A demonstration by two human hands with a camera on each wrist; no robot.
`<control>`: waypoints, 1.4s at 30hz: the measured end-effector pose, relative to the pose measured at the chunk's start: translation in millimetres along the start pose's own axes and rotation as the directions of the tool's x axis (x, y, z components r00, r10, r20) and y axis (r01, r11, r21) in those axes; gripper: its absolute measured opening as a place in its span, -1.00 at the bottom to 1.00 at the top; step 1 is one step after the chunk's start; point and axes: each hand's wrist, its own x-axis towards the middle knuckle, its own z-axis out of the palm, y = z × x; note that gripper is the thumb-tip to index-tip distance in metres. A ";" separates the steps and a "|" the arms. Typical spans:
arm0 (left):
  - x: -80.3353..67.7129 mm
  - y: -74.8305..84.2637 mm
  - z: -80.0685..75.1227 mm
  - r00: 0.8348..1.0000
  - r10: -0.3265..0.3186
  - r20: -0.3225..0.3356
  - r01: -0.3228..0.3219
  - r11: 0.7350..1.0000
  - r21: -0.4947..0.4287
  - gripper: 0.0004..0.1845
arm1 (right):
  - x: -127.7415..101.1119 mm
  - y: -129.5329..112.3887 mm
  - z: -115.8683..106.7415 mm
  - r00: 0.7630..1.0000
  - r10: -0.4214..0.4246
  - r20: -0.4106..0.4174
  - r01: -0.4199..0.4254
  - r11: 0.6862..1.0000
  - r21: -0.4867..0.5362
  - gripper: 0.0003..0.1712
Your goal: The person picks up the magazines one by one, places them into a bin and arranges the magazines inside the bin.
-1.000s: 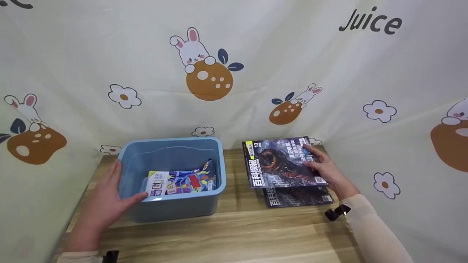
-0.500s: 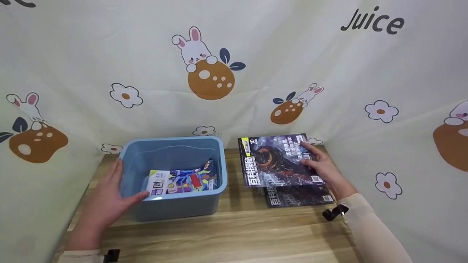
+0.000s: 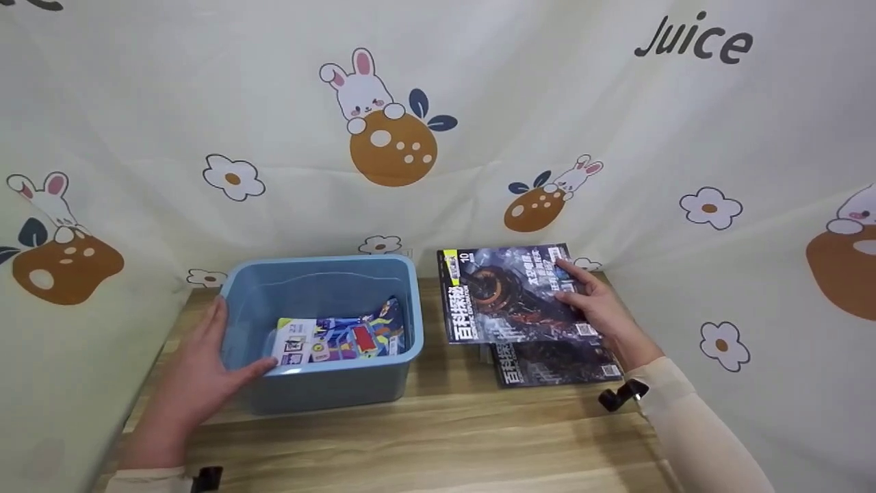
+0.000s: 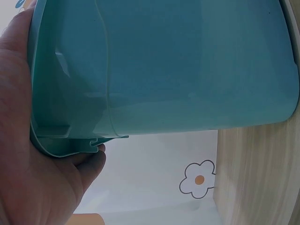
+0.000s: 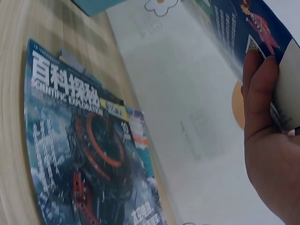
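Observation:
A blue plastic bin (image 3: 321, 397) stands on the wooden table (image 3: 438, 438), with a colourful booklet (image 3: 339, 340) lying inside. My left hand (image 3: 198, 383) grips the bin's near left corner, thumb over the rim; the left wrist view shows the bin's wall (image 4: 178, 70) against my palm (image 4: 28, 154). My right hand (image 3: 592, 308) pinches the right edge of a dark magazine (image 3: 506, 294) and holds it lifted above a second dark magazine (image 3: 554, 363) on the table. From the right wrist, the lying magazine (image 5: 79, 145) shows below and the held magazine (image 5: 253, 28) above my fingers (image 5: 258, 93).
A cream cloth printed with rabbits and flowers (image 3: 390, 137) hangs close behind the table and drapes both sides. The table's front half is bare wood. Small black clips sit at each wrist (image 3: 619, 396).
My right hand has lifted the top magazine and carried it a little to the left, toward the bin. The left hand and the bin have stayed put.

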 end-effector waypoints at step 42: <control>-5.3 0.8 3.4 0.999 0.006 -0.033 -0.006 1.000 -0.005 0.53 | 15.9 -46.9 98.0 0.997 -0.058 0.051 0.054 0.996 0.070 -0.13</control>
